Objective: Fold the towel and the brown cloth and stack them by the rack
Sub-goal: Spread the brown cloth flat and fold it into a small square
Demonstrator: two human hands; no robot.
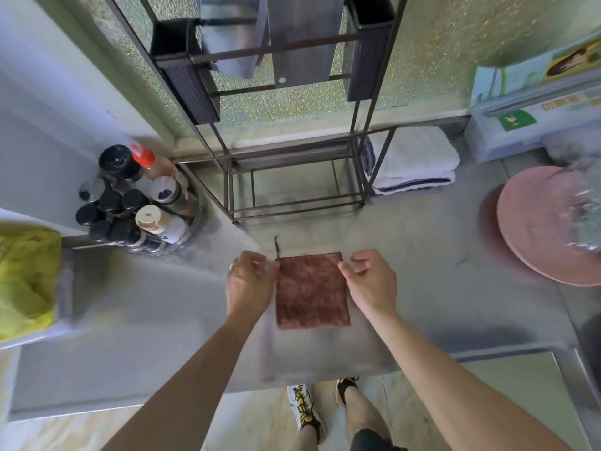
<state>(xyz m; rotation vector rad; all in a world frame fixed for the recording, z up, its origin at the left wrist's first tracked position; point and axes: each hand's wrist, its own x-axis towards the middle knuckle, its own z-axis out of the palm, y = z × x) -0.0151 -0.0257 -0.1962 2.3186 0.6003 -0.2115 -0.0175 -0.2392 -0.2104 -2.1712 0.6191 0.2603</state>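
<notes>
The brown cloth [311,289] lies folded into a flat rectangle on the grey counter [146,320], with a loose thread at its far left corner. My left hand [249,281] rests at its left edge, fingers curled near the far corner. My right hand [370,279] hovers at its right edge, fingers bent and apart. Whether either hand pinches the cloth is unclear. The white towel [419,157] with dark blue stripes sits folded to the right of the metal rack [292,177], beside its right legs.
A round holder of sauce and spice bottles [136,203] stands at the rack's left. A pink round lid or board [546,229] lies on the right, a yellow cloth [26,281] on the far left, boxes [533,102] at back right. The counter's front edge runs below my forearms.
</notes>
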